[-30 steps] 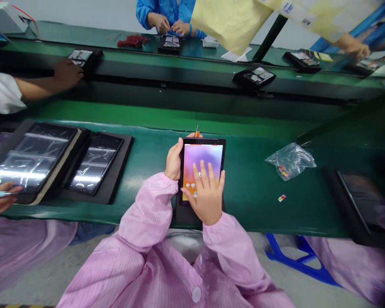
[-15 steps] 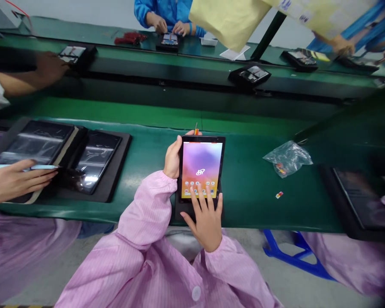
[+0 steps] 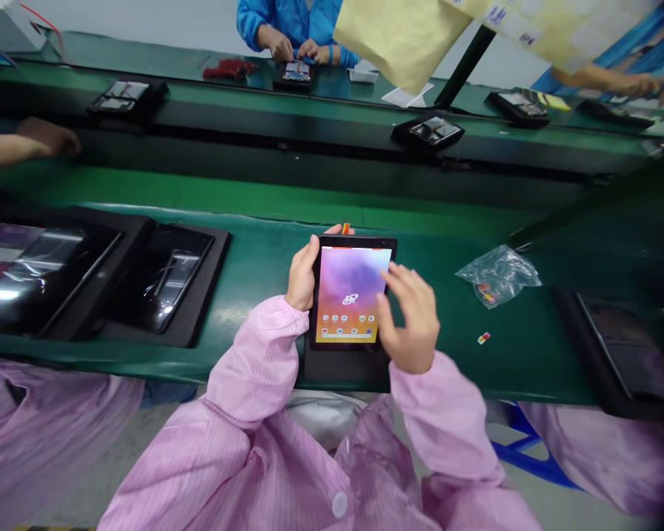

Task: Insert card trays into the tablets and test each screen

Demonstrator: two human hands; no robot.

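Note:
A lit tablet point(image 3: 350, 284) shows a purple-to-orange home screen with a white logo and rows of icons. My left hand point(image 3: 304, 273) grips its left edge, thumb at the front and other fingers behind the top. A small red-and-yellow tab point(image 3: 346, 228) sticks up above the tablet's top edge, by those fingertips. My right hand point(image 3: 412, 317) is at the right side of the screen, fingers apart and slightly bent, holding nothing; whether a fingertip touches the glass I cannot tell. Under the tablet's lower end lies a black pad point(image 3: 343, 371).
On the green bench, a clear plastic bag point(image 3: 501, 274) and a small red-and-yellow piece point(image 3: 484, 338) lie to the right. Dark tablets on black pads point(image 3: 169, 276) sit left, another tablet point(image 3: 631, 346) far right. Behind, open devices point(image 3: 434, 131) stand along a line where a person in blue point(image 3: 293, 40) works.
My right hand has moved up and right, from the lower screen to its right edge. The co-worker's hand with a pen at left has gone from view; another arm behind has drawn back left.

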